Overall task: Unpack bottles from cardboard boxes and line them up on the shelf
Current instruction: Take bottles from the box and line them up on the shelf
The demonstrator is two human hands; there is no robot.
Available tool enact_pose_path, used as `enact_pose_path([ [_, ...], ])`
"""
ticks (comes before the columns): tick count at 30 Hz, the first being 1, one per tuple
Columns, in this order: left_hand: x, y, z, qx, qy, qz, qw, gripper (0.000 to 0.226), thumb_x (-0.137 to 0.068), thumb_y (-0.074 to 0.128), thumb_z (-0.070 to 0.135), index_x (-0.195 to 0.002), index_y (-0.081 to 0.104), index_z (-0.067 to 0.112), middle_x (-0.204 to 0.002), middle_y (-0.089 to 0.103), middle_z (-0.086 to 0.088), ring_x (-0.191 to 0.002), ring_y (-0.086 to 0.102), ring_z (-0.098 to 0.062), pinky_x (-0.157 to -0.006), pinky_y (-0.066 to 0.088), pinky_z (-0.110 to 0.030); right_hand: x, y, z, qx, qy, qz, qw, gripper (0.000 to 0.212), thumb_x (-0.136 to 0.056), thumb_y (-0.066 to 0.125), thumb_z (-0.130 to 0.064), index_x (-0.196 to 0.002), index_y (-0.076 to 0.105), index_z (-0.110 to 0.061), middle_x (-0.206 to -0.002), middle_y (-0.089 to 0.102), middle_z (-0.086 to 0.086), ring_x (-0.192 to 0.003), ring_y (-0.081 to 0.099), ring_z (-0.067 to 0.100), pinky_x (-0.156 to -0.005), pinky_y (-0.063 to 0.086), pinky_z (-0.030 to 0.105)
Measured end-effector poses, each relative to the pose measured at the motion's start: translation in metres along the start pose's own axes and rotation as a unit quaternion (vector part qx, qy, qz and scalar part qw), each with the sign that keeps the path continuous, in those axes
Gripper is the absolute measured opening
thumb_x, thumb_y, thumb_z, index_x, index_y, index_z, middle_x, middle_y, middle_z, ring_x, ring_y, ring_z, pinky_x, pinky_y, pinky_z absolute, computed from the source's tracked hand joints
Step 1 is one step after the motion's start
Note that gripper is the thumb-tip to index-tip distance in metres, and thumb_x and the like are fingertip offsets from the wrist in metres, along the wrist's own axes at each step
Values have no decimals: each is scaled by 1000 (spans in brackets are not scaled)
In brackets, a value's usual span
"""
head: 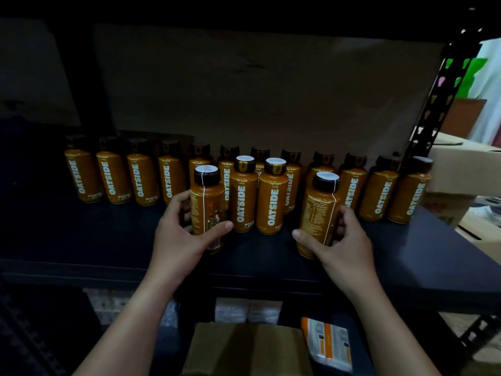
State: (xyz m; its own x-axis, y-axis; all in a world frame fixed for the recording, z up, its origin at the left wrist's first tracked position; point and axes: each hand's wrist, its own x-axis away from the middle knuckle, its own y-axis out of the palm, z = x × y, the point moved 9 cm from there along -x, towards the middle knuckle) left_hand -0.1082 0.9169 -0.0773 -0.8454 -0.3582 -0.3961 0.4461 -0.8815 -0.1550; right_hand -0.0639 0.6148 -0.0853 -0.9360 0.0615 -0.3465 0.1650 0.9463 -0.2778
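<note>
On the dark shelf (81, 240), a long back row of orange bottles (113, 180) stands against a cardboard sheet (244, 85), with two more bottles (257, 196) upright just ahead of it. Nearer the edge, the left hand (181, 234) grips one bottle (207, 204) and the right hand (344, 240) grips another bottle (320, 213), both labels turned away. Below sits an open cardboard box (244, 348).

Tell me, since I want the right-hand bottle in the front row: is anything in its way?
Nothing visible. The right hand holds its bottle, with bare shelf between it and the front row.
</note>
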Motion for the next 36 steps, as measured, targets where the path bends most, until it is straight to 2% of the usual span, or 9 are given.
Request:
enact_pose_path([
  [9,-9,0,-16,46,-37,-46,997,71,-74,86,6,-134,56,28,-122,71,6,-114,67,-8,-103,52,-41,-2,0,3,1,0,-2,1000,74,-75,88,-23,-135,47,-36,-116,58,-24,-107,57,-7,-86,46,16],
  [11,-8,0,-16,52,-39,-54,996,67,-76,84,5,-133,57,29,-123,72,4,-116,67,-12,-107,50,-47,-3,1,4,-5,-1,-8,1000,71,-77,86,-19,-133,47,-38,-116,58,-25,-105,56,-9,-90,47,18],
  [13,-5,3,-11,38,-30,-51,998,71,-74,86,17,-136,54,31,-125,68,9,-116,64,-4,-105,50,-36,-3,2,4,-3,-1,-14,1000,72,-77,86,-21,-133,45,-41,-117,57,-26,-108,56,-6,-94,47,24],
  [16,1,5,2,0,-9,-11,1000,83,-65,91,32,-135,46,37,-123,54,26,-104,53,22,-81,45,-7,-2,3,3,12,-4,-6,1000,78,-71,88,-35,-134,43,-44,-121,54,-27,-117,54,1,-100,47,31],
  [20,2,3,2,-30,0,23,999,86,-66,93,32,-137,45,37,-120,54,24,-105,54,12,-83,45,-13,-2,0,4,53,-9,18,998,90,-63,89,-49,-140,44,-36,-137,54,-12,-128,51,11,-108,48,44],
  [23,-2,3,-5,-14,-19,-3,1000,84,-71,91,21,-137,43,41,-121,57,21,-108,57,5,-88,46,-18,-3,0,4,55,-9,16,998,88,-68,90,-39,-142,43,-34,-138,55,-9,-127,52,12,-107,48,46],
  [28,-4,4,-12,13,-48,-51,997,83,-75,87,15,-141,44,41,-133,64,8,-122,59,-10,-107,48,-40,-2,1,4,41,-7,3,999,83,-72,89,-29,-140,43,-35,-134,56,-11,-123,55,10,-105,50,41],
  [32,2,7,0,-21,-12,-25,999,96,-59,90,45,-143,45,37,-136,54,17,-118,54,2,-92,49,-24,-2,1,3,41,-8,4,999,82,-73,89,-29,-140,43,-36,-134,56,-11,-124,53,11,-105,49,39],
  [36,4,4,0,-20,-5,-1,1000,93,-55,90,46,-138,51,31,-128,62,13,-114,62,-1,-90,55,-25,-1,2,2,32,-8,-3,999,82,-74,88,-26,-141,43,-33,-131,56,-12,-120,54,8,-102,49,35],
])
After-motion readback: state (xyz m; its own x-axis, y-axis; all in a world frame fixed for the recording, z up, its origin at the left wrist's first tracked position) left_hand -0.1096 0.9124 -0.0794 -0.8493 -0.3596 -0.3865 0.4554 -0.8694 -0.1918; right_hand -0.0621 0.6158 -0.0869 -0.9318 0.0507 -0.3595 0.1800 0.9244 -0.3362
